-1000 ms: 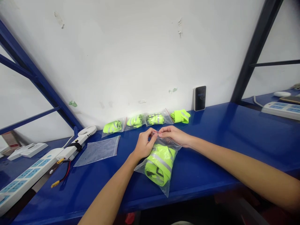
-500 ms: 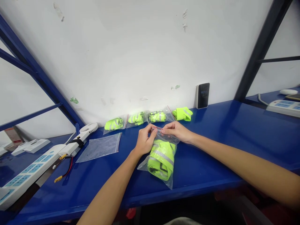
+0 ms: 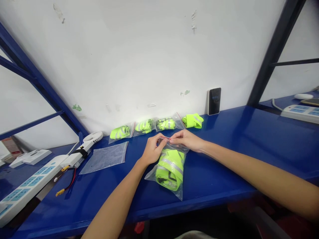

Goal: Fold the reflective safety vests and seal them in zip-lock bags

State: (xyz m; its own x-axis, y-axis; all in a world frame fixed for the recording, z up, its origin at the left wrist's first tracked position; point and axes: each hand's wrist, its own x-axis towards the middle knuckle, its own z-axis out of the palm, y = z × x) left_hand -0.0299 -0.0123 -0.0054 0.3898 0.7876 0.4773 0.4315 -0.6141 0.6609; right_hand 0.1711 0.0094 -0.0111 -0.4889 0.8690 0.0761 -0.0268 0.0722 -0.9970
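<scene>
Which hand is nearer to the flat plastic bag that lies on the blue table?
Left. The left hand is to the right of the flat bag, at the top of the filled bag; the right hand is farther right, beyond the left one.

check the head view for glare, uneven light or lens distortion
Head view: the wall is brightest mid-frame, small glints show on the held bag, the blue table has a soft sheen, the space beneath is very dark, and the edges look stretched by wide-angle distortion.
</scene>
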